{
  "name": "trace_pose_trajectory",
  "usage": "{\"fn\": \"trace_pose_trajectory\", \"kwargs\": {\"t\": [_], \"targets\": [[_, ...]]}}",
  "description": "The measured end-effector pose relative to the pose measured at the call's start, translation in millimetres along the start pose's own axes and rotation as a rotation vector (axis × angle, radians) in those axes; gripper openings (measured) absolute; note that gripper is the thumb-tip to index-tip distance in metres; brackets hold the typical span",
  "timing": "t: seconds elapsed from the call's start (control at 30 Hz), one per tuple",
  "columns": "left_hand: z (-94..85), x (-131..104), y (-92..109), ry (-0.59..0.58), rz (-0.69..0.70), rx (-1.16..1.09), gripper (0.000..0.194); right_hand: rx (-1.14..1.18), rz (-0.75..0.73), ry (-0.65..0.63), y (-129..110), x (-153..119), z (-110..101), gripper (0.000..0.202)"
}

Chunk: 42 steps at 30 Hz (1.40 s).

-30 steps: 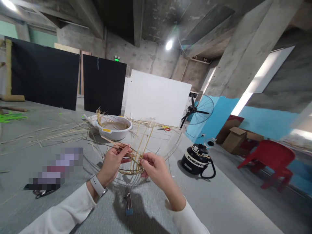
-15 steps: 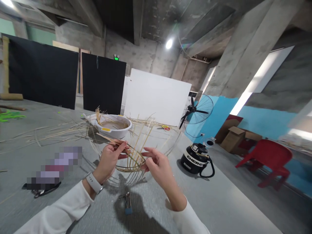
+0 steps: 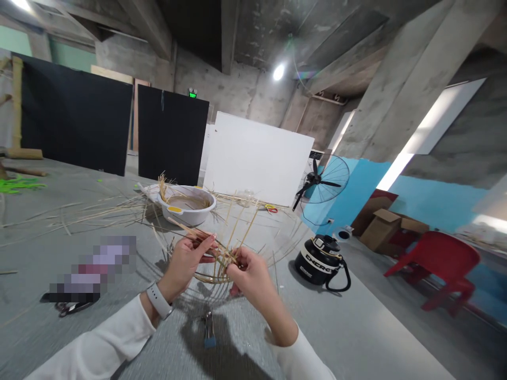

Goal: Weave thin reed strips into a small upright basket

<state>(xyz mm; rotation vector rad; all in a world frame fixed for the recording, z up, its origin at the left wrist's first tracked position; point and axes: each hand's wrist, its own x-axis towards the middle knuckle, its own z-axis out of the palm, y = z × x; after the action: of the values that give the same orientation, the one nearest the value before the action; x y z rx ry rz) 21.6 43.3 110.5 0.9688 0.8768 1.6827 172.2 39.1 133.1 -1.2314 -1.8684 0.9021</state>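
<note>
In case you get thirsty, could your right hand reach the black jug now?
Probably yes: mostly open table separates the black jug from the right hand, though it is holding thin strips.

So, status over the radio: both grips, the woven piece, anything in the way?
Left grip closed on strips. Right grip pinching woven piece, loose ends splayed upward. Clip on near side, apart from both.

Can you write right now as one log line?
Left hand: holding thin brown strips | right hand: pinching round, half-woven tan basket | metal clip with blue end: on grey table
</note>
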Motion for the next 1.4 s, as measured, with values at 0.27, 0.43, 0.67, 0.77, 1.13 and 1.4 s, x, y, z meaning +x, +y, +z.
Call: {"fn": "trace_pose_trajectory", "kwargs": {"t": [0.27,0.43,0.67,0.77,1.13,1.4], "targets": [[-0.1,0.3,-1.6,0.01,0.001,-0.009,0.028,0.081,0.041,-0.043,-0.2,1.2,1.9,0.011],[1.2,0.2,-0.1,0.033,-0.003,-0.051,0.03,0.206,0.093,-0.092,-5.3,1.6,-1.9,0.016],[-0.8,2.3,0.6,0.056,-0.004,-0.075,0.03,0.306,0.068,-0.125,-8.3,0.7,-6.1,0.021],[-1.8,2.6,1.4,0.049,-0.015,-0.058,0.031,0.295,0.053,-0.09,-7.0,-0.4,-9.4,0.03],[0.2,0.1,4.2,0.048,0.009,-0.064,0.029,-0.207,-0.106,0.093,-10.9,-10.8,-11.6,0.03],[0.3,-1.9,-0.1,0.004,0.021,-0.018,0.028,-0.171,-0.102,0.081,-0.6,-3.5,-2.7,0.018]]}}
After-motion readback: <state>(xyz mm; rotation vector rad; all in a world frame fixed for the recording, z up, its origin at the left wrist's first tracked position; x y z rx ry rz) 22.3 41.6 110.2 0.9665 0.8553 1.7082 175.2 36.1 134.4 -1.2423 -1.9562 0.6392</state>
